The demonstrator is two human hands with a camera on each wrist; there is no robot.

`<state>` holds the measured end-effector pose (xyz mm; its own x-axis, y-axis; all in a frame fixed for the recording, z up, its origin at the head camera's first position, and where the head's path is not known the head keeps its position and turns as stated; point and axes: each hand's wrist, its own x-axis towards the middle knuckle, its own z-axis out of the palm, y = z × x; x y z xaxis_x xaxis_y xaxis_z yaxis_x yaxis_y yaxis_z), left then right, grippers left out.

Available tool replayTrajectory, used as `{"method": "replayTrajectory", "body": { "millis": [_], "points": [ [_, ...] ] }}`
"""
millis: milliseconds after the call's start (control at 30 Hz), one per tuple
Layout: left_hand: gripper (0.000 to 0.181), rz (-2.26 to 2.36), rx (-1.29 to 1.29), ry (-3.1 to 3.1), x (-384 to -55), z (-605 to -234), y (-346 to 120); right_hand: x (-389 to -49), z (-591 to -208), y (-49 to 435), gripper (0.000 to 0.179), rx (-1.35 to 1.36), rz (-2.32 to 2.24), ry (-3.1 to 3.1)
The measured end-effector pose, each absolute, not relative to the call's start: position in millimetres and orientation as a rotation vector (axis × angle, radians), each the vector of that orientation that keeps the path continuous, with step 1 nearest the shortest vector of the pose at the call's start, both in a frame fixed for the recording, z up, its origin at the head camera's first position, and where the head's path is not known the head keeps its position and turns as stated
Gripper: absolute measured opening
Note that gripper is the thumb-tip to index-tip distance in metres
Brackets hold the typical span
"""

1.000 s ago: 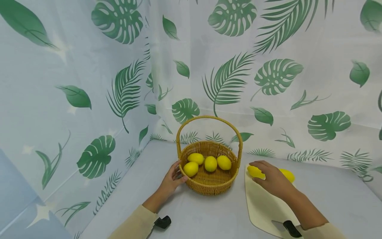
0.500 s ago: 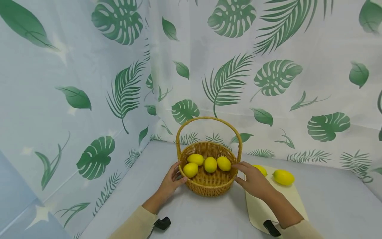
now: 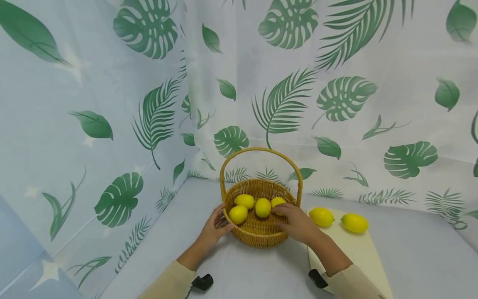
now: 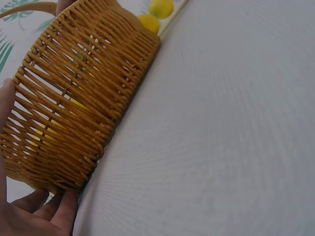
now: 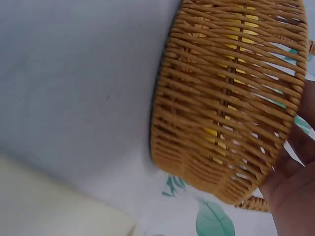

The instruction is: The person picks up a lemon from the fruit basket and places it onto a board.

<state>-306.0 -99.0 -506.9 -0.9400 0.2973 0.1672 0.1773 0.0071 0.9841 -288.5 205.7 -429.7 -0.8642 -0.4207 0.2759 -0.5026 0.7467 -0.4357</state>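
Right hand (image 3: 296,223) is over the right rim of the wicker basket (image 3: 257,240), fingers and thumb apart, fingers loosely bent and pointing inward. Its fingertips overlap the rightmost lemon (image 3: 277,202) in the head view; can't tell whether they touch it. Left hand (image 3: 212,231) is clamped on the basket's left side, thumb at the rim, fingers round the outer wall. Basket stands upright between the two hands, its handle (image 3: 261,148) arching above and beyond both. Middle lemon (image 3: 263,207) is inside, just left of the right fingertips. Two more inside, near the left hand: front lemon (image 3: 238,214) close to the thumb, back lemon (image 3: 244,201) a bit farther out. Right of the right hand, a cream board (image 3: 349,253) lies with the right forearm crossing its edge. On its far end: nearer lemon (image 3: 321,217) beside the right hand, farther lemon (image 3: 354,223) just right of that. Beige sleeves and black wrist devices behind both hands. Whitish tabletop (image 3: 254,274) below the hands; leaf-print curtain (image 3: 239,108) beyond them.
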Motion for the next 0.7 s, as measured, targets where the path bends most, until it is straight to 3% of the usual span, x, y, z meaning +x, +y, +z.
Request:
{"method": "replayTrajectory", "body": {
  "millis": [700],
  "points": [
    [0.073,2.083,0.496,2.194,-308.7,-512.7,-99.3,-316.4,-425.7,143.0,0.041,0.846,0.752,-2.898]
  ]
}}
